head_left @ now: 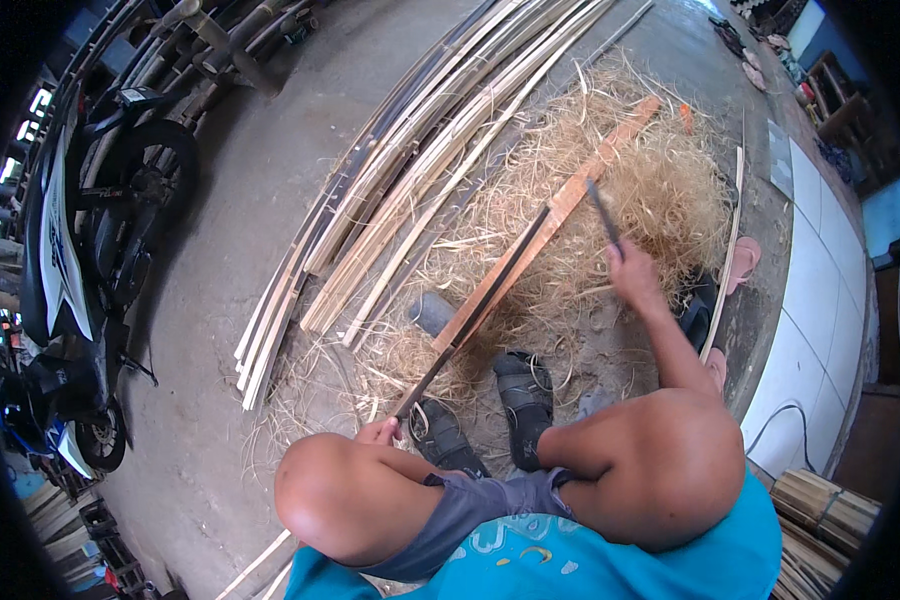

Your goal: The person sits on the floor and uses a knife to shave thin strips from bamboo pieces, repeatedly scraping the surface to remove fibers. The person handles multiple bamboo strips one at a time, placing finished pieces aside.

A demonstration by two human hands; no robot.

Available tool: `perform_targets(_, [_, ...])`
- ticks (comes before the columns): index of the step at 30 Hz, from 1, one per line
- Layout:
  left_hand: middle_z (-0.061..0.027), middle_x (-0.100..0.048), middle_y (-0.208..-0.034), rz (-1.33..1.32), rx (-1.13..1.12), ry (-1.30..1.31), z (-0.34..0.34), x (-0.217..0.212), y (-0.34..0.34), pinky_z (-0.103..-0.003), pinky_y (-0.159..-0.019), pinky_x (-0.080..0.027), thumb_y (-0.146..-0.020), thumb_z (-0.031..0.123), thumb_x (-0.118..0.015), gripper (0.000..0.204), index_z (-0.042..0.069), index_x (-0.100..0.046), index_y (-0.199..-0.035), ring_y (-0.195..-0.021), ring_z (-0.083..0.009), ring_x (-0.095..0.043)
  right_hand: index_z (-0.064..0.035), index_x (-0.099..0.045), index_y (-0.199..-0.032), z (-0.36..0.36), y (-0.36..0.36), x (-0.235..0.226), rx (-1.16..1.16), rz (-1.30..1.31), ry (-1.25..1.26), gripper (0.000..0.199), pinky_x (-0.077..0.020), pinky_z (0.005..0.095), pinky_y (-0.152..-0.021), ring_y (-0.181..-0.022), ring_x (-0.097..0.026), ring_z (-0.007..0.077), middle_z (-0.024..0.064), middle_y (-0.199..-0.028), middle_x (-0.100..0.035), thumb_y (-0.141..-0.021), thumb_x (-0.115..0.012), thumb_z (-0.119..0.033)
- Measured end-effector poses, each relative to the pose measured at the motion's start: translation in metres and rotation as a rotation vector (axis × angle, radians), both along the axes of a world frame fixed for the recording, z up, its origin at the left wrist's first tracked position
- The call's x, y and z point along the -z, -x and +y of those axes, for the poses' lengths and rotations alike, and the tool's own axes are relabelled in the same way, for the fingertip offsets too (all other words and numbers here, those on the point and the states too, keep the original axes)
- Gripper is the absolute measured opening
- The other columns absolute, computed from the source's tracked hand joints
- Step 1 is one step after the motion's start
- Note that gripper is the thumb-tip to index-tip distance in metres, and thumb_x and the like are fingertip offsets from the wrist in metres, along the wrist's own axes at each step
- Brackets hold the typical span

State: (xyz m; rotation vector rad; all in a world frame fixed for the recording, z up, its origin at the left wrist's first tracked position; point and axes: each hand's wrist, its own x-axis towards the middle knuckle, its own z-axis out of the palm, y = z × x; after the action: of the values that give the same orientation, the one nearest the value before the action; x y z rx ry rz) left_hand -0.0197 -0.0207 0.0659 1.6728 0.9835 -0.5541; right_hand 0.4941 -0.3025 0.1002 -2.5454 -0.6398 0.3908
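Observation:
My left hand (378, 432), beside my left knee, is closed round the near end of a long dark strip (500, 275). The strip lies along a reddish-brown wooden plank (610, 150), which slants away to the far right. In my right hand (634, 275) is a dark knife (601, 210), held over the shavings to the right of the plank. Its blade points away from me, with the tip close to the plank's edge. A heap of pale curly shavings (660, 200) surrounds the plank.
Bundles of long pale strips (410, 220) lie on the floor left of the plank. A grey cylinder (432, 313) rests near my sandalled feet. A motorcycle (80, 250) stands at the left. White tiles (815, 270) and a pink slipper (743, 264) are on the right.

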Motion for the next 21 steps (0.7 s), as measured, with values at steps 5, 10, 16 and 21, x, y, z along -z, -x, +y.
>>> perform_targets(5, [-0.0172, -0.065, -0.073, -0.345, 0.007, -0.463, -0.017, -0.009, -0.063, -0.048, -0.064, -0.050, -0.103, 0.040, -0.050, 0.041, 0.002, -0.066, -0.100, -0.063, -0.0389, -0.064, -0.0119, -0.060, -0.133, 0.026, 0.084, 0.001, -0.269, 0.029, -0.138, 0.045, -0.0548, 0.0500, -0.080, -0.091, -0.069, 0.0429, 0.0237, -0.099, -0.071, -0.099, -0.055, -0.041])
perform_targets(10, [-0.0259, -0.068, -0.086, -0.225, 0.317, -0.636, -0.017, -0.034, -0.109, -0.055, -0.072, -0.050, -0.104, 0.038, -0.044, 0.039, 0.004, -0.063, -0.099, -0.080, -0.0476, -0.065, -0.0127, -0.062, -0.127, 0.012, 0.151, 0.016, -0.619, -0.036, -0.081, 0.040, -0.0564, 0.0502, -0.072, -0.085, -0.070, 0.0409, 0.0199, -0.095, -0.071, -0.097, -0.058, -0.039])
perform_targets(16, [-0.0186, -0.065, -0.079, -0.215, 0.212, -0.399, -0.002, -0.010, -0.071, -0.048, -0.071, -0.049, -0.106, 0.042, -0.039, 0.047, 0.007, -0.069, -0.096, -0.076, -0.0382, -0.063, -0.0121, -0.061, -0.127, -0.015, 0.029, 0.004, -0.049, -0.111, -0.028, 0.039, -0.0556, 0.0528, -0.072, -0.084, -0.069, 0.0412, 0.0199, -0.095, -0.071, -0.098, -0.057, -0.038])
perform_targets(21, [0.0062, -0.042, -0.063, -0.051, -0.066, 0.167, -0.001, -0.019, -0.064, -0.026, -0.054, -0.034, -0.107, 0.047, -0.041, 0.050, 0.007, -0.067, -0.092, -0.058, -0.0066, -0.039, -0.0196, -0.054, -0.138, 0.018, 0.120, 0.008, -0.544, -0.031, 0.085, 0.048, -0.0545, 0.0548, -0.074, -0.085, -0.067, 0.0455, 0.0241, -0.096, -0.067, -0.098, -0.055, -0.047])
